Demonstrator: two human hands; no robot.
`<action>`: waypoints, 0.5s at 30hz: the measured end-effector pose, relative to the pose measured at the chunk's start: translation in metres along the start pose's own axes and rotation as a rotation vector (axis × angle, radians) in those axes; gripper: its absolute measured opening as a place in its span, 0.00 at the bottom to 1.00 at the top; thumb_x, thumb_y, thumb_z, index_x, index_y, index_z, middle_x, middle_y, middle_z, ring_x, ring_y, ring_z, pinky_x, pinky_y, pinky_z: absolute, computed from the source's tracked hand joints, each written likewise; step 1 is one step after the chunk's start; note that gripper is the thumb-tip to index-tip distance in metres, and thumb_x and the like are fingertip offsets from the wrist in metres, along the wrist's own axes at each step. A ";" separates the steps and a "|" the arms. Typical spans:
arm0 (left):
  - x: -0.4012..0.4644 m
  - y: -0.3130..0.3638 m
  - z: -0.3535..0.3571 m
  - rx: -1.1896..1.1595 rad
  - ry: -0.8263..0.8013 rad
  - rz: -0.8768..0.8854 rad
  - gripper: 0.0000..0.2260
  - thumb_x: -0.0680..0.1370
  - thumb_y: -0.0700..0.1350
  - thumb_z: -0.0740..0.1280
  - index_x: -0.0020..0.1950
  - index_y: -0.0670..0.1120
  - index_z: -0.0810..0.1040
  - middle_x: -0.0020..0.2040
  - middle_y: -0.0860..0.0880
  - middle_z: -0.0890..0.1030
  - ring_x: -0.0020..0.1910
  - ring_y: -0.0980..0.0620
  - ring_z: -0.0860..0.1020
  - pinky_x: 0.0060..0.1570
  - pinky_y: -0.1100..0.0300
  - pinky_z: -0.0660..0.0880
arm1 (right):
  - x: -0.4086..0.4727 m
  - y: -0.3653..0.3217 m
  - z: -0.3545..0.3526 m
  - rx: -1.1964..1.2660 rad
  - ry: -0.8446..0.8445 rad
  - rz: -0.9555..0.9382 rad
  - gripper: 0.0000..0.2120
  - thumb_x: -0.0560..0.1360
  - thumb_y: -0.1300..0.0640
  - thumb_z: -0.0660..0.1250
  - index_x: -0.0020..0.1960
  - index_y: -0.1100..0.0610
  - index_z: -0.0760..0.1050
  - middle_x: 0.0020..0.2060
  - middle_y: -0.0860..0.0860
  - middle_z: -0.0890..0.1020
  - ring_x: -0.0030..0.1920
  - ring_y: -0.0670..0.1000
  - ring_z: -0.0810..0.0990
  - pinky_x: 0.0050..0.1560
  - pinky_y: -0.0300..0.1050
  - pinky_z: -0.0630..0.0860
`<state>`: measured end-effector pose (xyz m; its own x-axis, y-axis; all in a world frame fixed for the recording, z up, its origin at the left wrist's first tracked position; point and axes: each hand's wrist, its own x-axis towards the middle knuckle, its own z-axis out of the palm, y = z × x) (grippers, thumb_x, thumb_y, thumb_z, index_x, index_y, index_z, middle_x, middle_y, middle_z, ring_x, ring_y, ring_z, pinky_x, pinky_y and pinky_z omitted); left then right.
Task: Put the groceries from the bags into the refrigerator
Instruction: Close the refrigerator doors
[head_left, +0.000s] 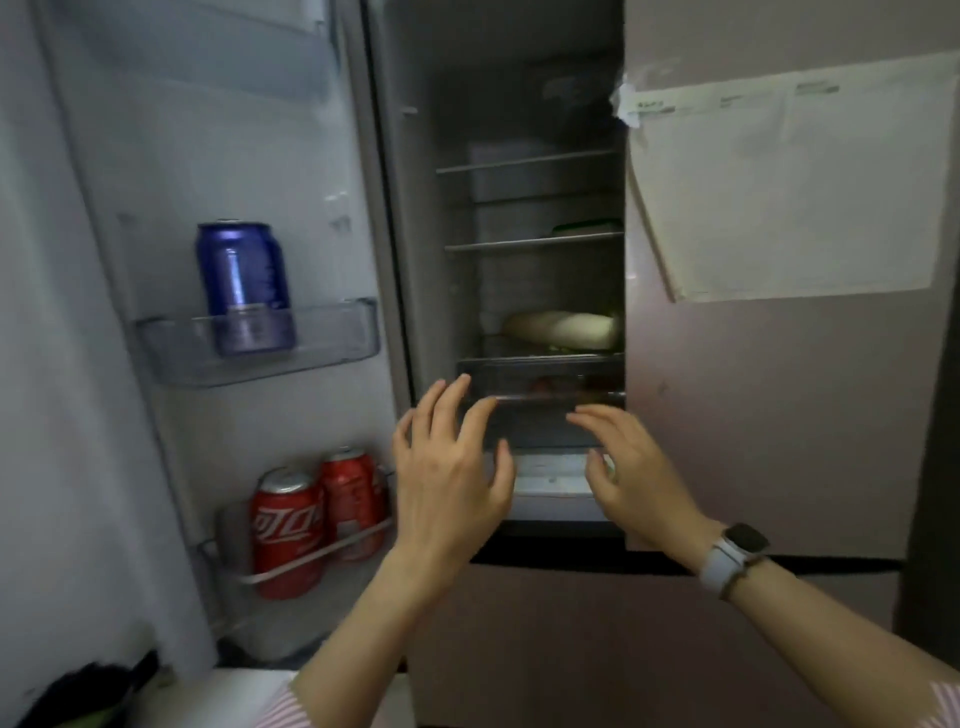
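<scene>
The refrigerator's left door stands open, showing dark shelves (530, 241) inside. A pale long vegetable (563, 330) lies on a lower shelf, above a clear drawer (540, 400) with something red in it. My left hand (447, 478) and my right hand (634, 473) are both spread, fingers straight, in front of that drawer. Neither holds anything. Whether the fingertips touch the drawer front I cannot tell. A watch (735, 556) sits on my right wrist.
In the open door, a blue can (244, 286) stands in a clear bin (322, 338), and two red cola cans (311, 519) stand on the bottom rack. The right door (779, 415) is closed, with papers (789, 182) stuck on it. A dark bag (88, 691) sits bottom left.
</scene>
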<state>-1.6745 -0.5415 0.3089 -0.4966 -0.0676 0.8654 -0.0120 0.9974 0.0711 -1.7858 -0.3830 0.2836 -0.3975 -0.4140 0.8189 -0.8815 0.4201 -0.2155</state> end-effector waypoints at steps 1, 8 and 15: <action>-0.005 -0.015 -0.015 0.045 0.028 -0.006 0.19 0.72 0.50 0.59 0.59 0.45 0.76 0.64 0.41 0.74 0.65 0.42 0.70 0.59 0.46 0.69 | 0.015 -0.020 0.009 0.039 0.006 -0.059 0.22 0.72 0.57 0.53 0.62 0.61 0.73 0.57 0.57 0.76 0.60 0.51 0.70 0.61 0.52 0.73; -0.017 -0.101 -0.121 0.351 0.168 -0.082 0.21 0.72 0.49 0.59 0.63 0.42 0.73 0.66 0.39 0.71 0.67 0.42 0.64 0.60 0.43 0.67 | 0.116 -0.168 0.064 0.069 0.079 -0.391 0.25 0.72 0.55 0.54 0.67 0.62 0.68 0.65 0.59 0.72 0.68 0.58 0.66 0.67 0.62 0.59; -0.035 -0.147 -0.164 0.305 0.168 -0.311 0.33 0.72 0.60 0.54 0.73 0.47 0.56 0.74 0.40 0.58 0.72 0.40 0.57 0.64 0.40 0.63 | 0.127 -0.206 0.073 -0.027 0.095 -0.341 0.22 0.70 0.48 0.54 0.60 0.57 0.70 0.51 0.54 0.78 0.53 0.56 0.77 0.63 0.70 0.61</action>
<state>-1.5132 -0.6903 0.3489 -0.2814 -0.3427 0.8963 -0.4056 0.8890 0.2126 -1.6737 -0.5810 0.3931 -0.0549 -0.4581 0.8872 -0.9519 0.2922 0.0920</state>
